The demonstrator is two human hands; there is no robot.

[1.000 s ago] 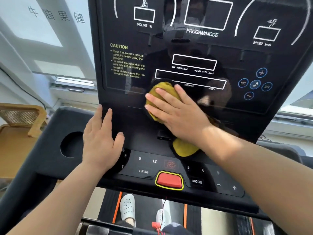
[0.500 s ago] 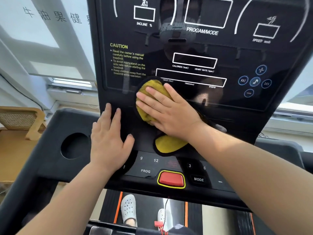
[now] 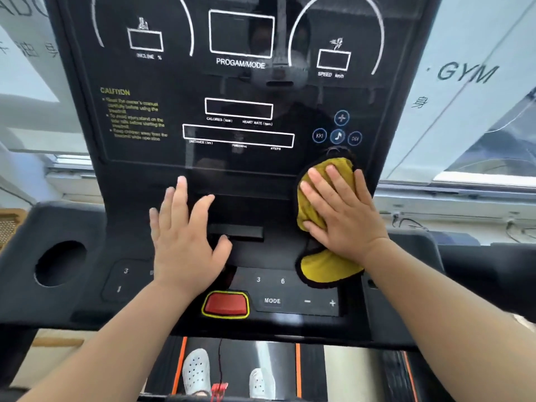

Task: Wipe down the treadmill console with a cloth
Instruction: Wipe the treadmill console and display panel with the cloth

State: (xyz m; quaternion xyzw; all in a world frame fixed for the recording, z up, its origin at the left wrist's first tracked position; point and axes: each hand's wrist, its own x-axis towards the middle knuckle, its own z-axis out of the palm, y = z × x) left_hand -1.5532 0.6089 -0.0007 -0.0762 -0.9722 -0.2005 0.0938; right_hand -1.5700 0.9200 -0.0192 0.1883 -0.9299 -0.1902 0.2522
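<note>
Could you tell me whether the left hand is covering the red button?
No, the left hand is spread on the console above the red button, which shows in full.

Middle of the cloth [image 3: 327, 266] hidden; caution text [image 3: 135, 117] blurred; console [image 3: 179, 82] cropped at top

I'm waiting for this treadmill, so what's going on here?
A person is wiping the treadmill console with a yellow cloth. The right hand presses the cloth flat against the panel's lower right, just below the round media buttons. The left hand is spread open over the console's middle, above the red button.
</note>
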